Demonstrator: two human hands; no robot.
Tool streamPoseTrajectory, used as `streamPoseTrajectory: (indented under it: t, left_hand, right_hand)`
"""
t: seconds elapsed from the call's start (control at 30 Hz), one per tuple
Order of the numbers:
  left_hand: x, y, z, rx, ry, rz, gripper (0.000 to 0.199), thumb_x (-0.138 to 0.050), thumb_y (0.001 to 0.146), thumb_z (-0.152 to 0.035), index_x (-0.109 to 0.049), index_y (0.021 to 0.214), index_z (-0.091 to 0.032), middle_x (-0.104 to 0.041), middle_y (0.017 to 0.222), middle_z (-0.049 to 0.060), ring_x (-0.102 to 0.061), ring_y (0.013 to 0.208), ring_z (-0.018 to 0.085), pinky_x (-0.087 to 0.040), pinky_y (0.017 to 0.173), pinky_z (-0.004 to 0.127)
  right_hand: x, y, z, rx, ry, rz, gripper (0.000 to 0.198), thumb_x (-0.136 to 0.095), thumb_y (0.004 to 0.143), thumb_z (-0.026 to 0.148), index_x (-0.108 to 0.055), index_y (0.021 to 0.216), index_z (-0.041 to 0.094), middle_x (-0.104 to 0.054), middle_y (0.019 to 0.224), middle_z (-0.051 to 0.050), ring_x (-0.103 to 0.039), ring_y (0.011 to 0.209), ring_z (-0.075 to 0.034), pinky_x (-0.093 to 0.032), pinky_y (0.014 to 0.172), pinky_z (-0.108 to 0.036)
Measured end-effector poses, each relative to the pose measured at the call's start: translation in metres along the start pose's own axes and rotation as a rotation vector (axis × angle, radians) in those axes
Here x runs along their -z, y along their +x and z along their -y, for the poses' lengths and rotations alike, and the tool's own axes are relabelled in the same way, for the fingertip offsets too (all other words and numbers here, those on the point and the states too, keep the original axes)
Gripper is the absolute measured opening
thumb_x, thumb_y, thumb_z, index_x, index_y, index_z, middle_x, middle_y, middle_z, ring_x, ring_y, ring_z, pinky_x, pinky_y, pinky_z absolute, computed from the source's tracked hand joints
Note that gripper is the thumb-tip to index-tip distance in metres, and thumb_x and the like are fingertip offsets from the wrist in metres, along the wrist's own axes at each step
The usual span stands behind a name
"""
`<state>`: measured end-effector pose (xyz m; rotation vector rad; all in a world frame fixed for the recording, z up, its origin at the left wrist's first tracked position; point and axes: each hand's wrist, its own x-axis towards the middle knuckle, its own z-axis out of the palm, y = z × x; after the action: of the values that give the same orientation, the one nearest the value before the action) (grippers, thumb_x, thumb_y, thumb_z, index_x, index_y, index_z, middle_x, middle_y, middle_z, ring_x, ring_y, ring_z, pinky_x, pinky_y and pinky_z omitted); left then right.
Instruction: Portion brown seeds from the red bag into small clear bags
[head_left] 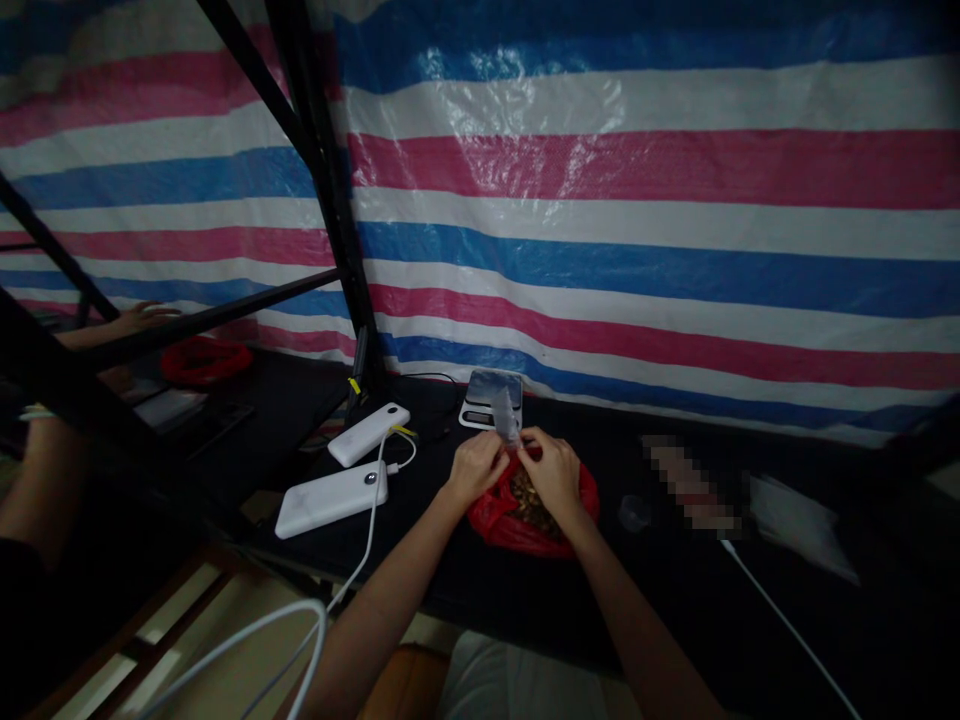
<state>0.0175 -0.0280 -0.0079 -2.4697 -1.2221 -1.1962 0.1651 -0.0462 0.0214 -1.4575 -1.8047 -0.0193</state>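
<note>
**Left hand (478, 468) and right hand (553, 475) meet at a small, transparent plastic bag (505, 412)**

Nearest to the person, on the black worktop (420, 490), there lies an open, crinkled red plastic bag (499, 525). Inside it I see many small, brownish-gold pieces (526, 497), too dim to name exactly. Over its far part the two hands come close together, and their fingertips appear to pinch the near end of the transparent bag, one from each side; neither hand is clearly nearer. The long axis of this bag points away from the person, leaning a little to the left, and its far end overlaps, from my view, the grey-and-white flat scale (472, 413) behind. The bag looks thin, pale and slightly shiny; whether it contains something, I cannot tell.
</note>
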Motion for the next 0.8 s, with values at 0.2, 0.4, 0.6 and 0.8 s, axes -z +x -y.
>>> streamPoseTrajectory:
  t: [0.2,0.4,0.6,0.8]
  left_hand:
    - [0.009,0.002,-0.004,0.024,0.139,-0.160,0.028,-0.048,0.073,-0.023,-0.054,0.100,-0.015,-0.054,0.102,0.012,-0.048,0.098,0.024,-0.035,0.085,0.040]
    - [0.022,0.013,-0.007,-0.166,0.123,0.129,0.054,-0.049,0.075,-0.037,-0.039,0.125,-0.018,-0.047,0.122,0.011,-0.035,0.120,0.027,-0.011,0.102,0.053]
    - [0.021,0.013,-0.001,-0.114,0.119,0.144,0.055,-0.051,0.076,-0.044,-0.041,0.123,-0.017,-0.054,0.110,0.010,-0.047,0.105,0.023,-0.015,0.103,0.047]
    - [0.022,0.014,-0.004,-0.042,0.016,0.117,0.060,-0.055,0.071,-0.050,-0.043,0.120,-0.018,-0.054,0.106,0.009,-0.046,0.102,0.023,-0.022,0.099,0.042]
  right_hand:
    - [-0.003,0.006,-0.012,-0.118,0.316,0.013,0.014,-0.053,0.074,0.030,-0.064,0.078,0.023,-0.069,0.072,0.000,-0.063,0.067,-0.017,-0.045,0.070,-0.027]
    - [-0.007,0.006,-0.014,-0.093,0.264,0.085,0.017,-0.052,0.073,0.026,-0.067,0.079,0.022,-0.067,0.077,-0.003,-0.061,0.071,-0.019,-0.044,0.073,-0.031]
    - [-0.013,0.004,-0.016,-0.045,0.223,0.132,0.019,-0.053,0.069,0.021,-0.067,0.081,0.021,-0.065,0.076,-0.004,-0.058,0.071,-0.018,-0.043,0.073,-0.032]
    - [-0.015,0.003,-0.017,-0.087,0.217,0.132,0.022,-0.051,0.071,0.021,-0.067,0.086,0.020,-0.065,0.079,-0.005,-0.059,0.072,-0.018,-0.042,0.073,-0.032]
